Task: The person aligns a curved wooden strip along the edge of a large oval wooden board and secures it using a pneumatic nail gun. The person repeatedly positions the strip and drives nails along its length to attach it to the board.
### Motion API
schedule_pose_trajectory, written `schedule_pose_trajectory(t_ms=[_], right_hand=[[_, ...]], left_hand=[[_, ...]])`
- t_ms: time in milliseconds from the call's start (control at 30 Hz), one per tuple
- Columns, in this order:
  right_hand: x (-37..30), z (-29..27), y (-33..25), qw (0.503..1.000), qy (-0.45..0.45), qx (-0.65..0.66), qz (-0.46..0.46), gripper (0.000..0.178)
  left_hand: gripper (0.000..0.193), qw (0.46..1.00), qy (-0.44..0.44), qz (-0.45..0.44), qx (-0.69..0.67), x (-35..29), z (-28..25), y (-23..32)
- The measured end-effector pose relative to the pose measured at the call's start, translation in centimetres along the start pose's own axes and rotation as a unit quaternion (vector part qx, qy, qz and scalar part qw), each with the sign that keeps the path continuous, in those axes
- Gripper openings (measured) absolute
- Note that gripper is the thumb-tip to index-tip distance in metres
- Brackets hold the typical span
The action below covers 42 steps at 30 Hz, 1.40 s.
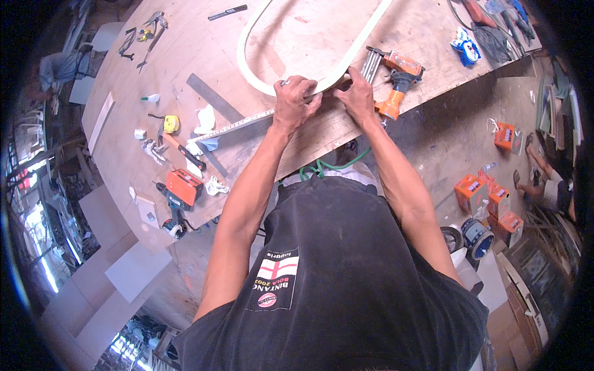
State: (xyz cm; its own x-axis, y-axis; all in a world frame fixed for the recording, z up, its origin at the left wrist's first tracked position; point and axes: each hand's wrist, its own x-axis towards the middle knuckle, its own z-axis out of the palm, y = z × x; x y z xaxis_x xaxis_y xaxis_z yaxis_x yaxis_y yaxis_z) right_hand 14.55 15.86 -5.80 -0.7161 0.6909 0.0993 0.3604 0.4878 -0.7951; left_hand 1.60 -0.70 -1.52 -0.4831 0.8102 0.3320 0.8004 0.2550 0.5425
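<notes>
A white strip (243,52), bent into a U, lies on the plywood table (185,37) with its curve toward me. My left hand (296,102) is closed over the near part of this curve, fingers curled round its edge. From under that hand a pale ruler-like strip with marks (238,125) runs out to the left along the table. My right hand (357,96) pinches the same white strip at the right of the curve, its thumb and forefinger at the edge; the fingertips are partly hidden. Just right of that hand lies an orange nail gun (402,77).
Left on the table are a dark metal bar (213,97), a yellow tape measure (171,123), a hammer (185,151) and an orange-and-black power tool (181,188). A black marker (228,12) lies at the far side. Orange boxes (471,193) stand on the floor at right, near another person (550,185).
</notes>
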Motion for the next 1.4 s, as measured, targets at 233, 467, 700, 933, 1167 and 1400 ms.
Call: schedule_pose_trajectory(t_ms=[233, 467, 700, 933, 1167, 1400], right_hand=[[0.0, 0.2, 0.4, 1.0, -0.008, -0.008, 0.005, 0.064], [-0.2, -1.2, -1.1, 0.999, -0.038, -0.003, -0.011, 0.075], [-2.2, -8.7, 6.1, 0.93, 0.226, -0.146, 0.25, 0.076], [0.6, -10.4, 8.1, 0.939, 0.046, -0.015, 0.341, 0.041], [-2.9, -14.4, 1.6, 0.939, 0.089, 0.17, 0.284, 0.009], [-4.4, -15.5, -14.2, 0.952, -0.067, 0.126, 0.272, 0.054]], left_hand=[[0.031, 0.999, 0.029, 0.02, -0.02, -0.2, 0.3, -0.3], [0.031, 0.998, 0.033, 0.021, -0.044, -0.5, 0.4, -0.7], [0.031, 0.998, 0.035, 0.024, -0.056, -0.2, 0.3, -0.3], [0.03, 0.996, 0.03, 0.015, -0.086, -0.2, 0.3, -0.7], [0.031, 0.997, 0.028, 0.015, -0.072, -0.6, 0.5, -0.8], [0.032, 0.996, 0.031, 0.005, -0.086, -1.0, 0.6, -0.9]])
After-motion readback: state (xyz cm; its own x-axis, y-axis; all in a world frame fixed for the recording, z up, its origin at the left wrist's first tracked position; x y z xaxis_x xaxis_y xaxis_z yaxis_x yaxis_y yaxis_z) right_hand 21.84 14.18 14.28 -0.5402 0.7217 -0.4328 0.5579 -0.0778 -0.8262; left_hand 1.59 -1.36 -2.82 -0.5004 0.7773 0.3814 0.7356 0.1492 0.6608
